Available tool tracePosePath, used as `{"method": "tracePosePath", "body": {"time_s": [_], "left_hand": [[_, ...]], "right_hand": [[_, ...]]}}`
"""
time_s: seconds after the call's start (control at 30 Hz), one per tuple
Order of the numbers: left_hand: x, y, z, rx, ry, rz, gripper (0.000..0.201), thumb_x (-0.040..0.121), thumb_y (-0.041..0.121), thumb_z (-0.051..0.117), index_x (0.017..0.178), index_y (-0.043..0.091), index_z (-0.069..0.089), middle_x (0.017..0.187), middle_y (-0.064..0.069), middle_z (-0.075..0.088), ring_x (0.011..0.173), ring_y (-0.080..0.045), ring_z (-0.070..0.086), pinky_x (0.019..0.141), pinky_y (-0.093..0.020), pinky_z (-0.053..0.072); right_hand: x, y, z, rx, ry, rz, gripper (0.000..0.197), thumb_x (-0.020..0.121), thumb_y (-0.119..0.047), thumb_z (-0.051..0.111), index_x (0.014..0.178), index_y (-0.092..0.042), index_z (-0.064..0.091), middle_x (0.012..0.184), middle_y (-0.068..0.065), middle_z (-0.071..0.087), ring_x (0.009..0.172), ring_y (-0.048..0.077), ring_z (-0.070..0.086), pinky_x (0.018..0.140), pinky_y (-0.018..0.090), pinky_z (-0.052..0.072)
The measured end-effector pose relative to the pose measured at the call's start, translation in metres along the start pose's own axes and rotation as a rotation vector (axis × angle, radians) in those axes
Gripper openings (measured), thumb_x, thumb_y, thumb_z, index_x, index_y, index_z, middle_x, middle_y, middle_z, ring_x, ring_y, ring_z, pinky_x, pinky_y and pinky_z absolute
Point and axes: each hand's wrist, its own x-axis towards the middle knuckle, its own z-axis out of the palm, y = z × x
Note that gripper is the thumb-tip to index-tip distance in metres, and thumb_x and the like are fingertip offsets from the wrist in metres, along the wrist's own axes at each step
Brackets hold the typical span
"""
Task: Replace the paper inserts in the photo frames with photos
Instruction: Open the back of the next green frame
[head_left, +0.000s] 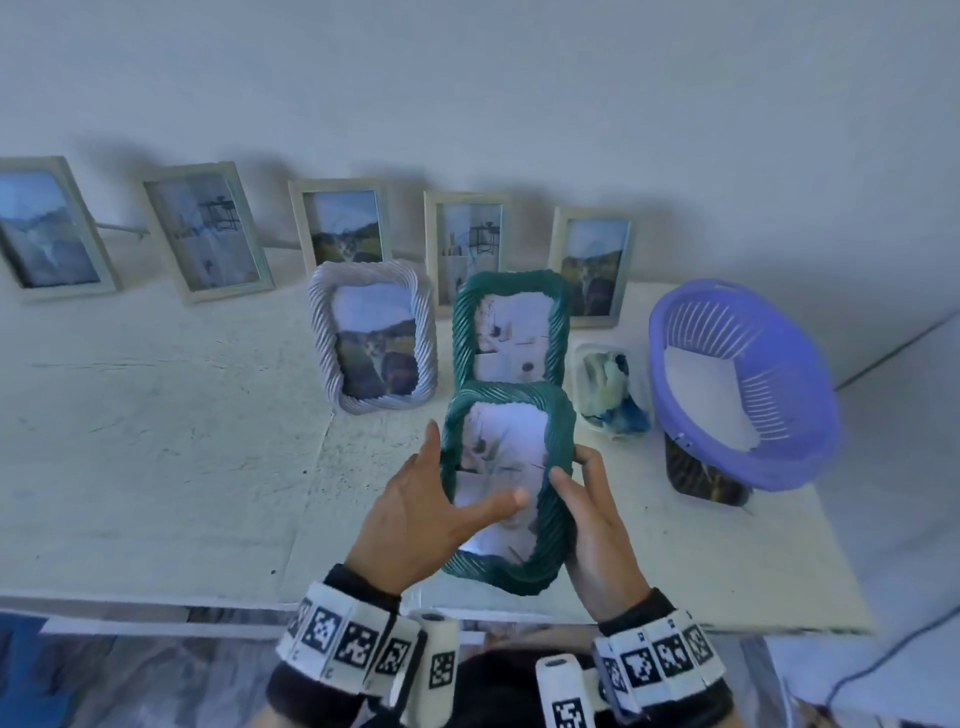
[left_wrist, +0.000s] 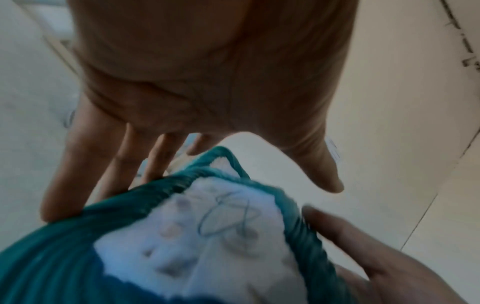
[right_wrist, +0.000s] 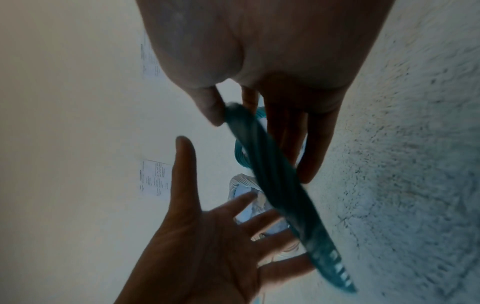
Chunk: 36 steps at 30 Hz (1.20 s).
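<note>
My head camera looks forward and down from above onto the tabletop (head_left: 156, 415) and back wall, both hands at mid-distance. My left wrist camera looks along the left hand (left_wrist: 207, 72), very close. My right wrist camera looks along the right hand (right_wrist: 272, 51), equally close, rolled sideways. All three views share the green frame (head_left: 558, 519) between the hands.

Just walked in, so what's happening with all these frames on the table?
A person holds a green frame above the table. The right hand pinches its edge; the left hand is open against its front and side. It shows a pale sheet. Another green frame and a white one stand behind.
</note>
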Motion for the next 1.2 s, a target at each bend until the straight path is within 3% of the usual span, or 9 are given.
{"method": "tracePosePath", "body": {"time_s": [0.1,0.2,0.37,0.5,0.67,0.77,0.9,1.03,1.2], "left_hand": [[0.003,0.008,0.018,-0.148,-0.056,0.057,0.130,0.055,0.082,0.064,0.153,0.033,-0.006,0.160,0.008,0.018,0.144,-0.010,0.024,0.110,-0.027,0.027],[0.007,0.009,0.029,-0.293,-0.058,0.081,0.127,0.052,0.083,0.065,0.152,0.041,-0.002,0.159,0.008,0.022,0.142,-0.009,0.029,0.114,-0.032,0.030],[0.010,0.002,0.026,-0.591,-0.135,0.143,0.106,0.055,0.066,0.073,0.145,0.041,0.021,0.139,0.005,0.050,0.116,-0.001,0.059,0.093,-0.025,0.052],[0.007,0.000,0.025,-0.698,-0.201,0.182,0.105,0.051,0.070,0.078,0.137,0.029,0.033,0.129,-0.001,0.063,0.114,-0.015,0.063,0.096,-0.037,0.053],[0.013,-0.015,0.011,-0.781,-0.072,0.153,0.075,0.056,0.058,0.083,0.113,0.019,0.055,0.104,0.002,0.065,0.091,-0.012,0.065,0.069,-0.030,0.055],[0.018,-0.031,0.004,-0.718,0.033,0.164,0.028,0.079,0.023,0.078,0.097,0.011,0.061,0.082,0.001,0.063,0.070,-0.013,0.060,0.052,-0.030,0.054],[0.031,-0.047,0.009,-0.433,0.082,0.056,0.010,0.086,0.008,0.070,0.094,0.008,0.066,0.078,-0.005,0.070,0.067,-0.021,0.068,0.055,-0.038,0.059],[0.041,-0.057,0.021,-0.214,0.069,-0.005,0.008,0.084,0.008,0.072,0.090,0.011,0.067,0.079,-0.006,0.070,0.064,-0.018,0.071,0.052,-0.033,0.059],[0.044,-0.058,0.025,-0.135,0.075,-0.023,0.008,0.083,0.007,0.072,0.087,0.010,0.066,0.077,-0.006,0.070,0.060,-0.016,0.071,0.050,-0.030,0.057]], "right_hand": [[-0.004,-0.002,0.004,0.114,-0.035,0.006,0.043,0.088,-0.038,0.065,0.121,-0.016,0.049,0.108,0.014,0.069,0.101,0.029,0.065,0.086,0.046,0.049],[-0.002,-0.004,0.007,0.167,-0.078,0.031,0.064,0.086,-0.056,0.061,0.133,-0.015,0.046,0.126,0.018,0.061,0.118,0.035,0.058,0.096,0.052,0.047],[0.010,-0.013,0.003,0.220,0.038,0.187,0.052,0.090,-0.050,0.047,0.129,-0.016,0.055,0.124,0.016,0.062,0.088,0.028,0.067,0.074,0.040,0.055],[0.018,-0.020,-0.001,0.166,0.066,0.215,0.038,0.099,-0.040,0.045,0.119,-0.011,0.058,0.099,0.013,0.070,0.068,0.023,0.062,0.062,0.038,0.053],[0.022,-0.018,-0.019,-0.137,0.223,0.094,0.026,0.100,-0.032,0.046,0.107,-0.015,0.064,0.092,0.010,0.063,0.067,0.016,0.053,0.058,0.029,0.046],[0.024,-0.012,-0.035,-0.370,0.268,0.020,0.015,0.098,-0.030,0.050,0.099,-0.021,0.061,0.084,0.011,0.059,0.069,0.016,0.055,0.066,0.034,0.049],[0.027,0.000,-0.052,-0.698,0.189,0.030,0.016,0.094,-0.034,0.055,0.106,-0.024,0.058,0.076,0.007,0.062,0.072,0.019,0.063,0.078,0.045,0.055],[0.030,0.007,-0.054,-0.996,0.069,-0.037,0.025,0.096,-0.025,0.053,0.120,-0.016,0.054,0.066,-0.002,0.059,0.069,0.012,0.060,0.066,0.021,0.044],[0.042,0.011,-0.053,-1.251,0.022,-0.152,0.037,0.095,-0.022,0.050,0.132,-0.014,0.051,0.108,0.009,0.056,0.096,0.025,0.059,0.081,0.035,0.046]]}}
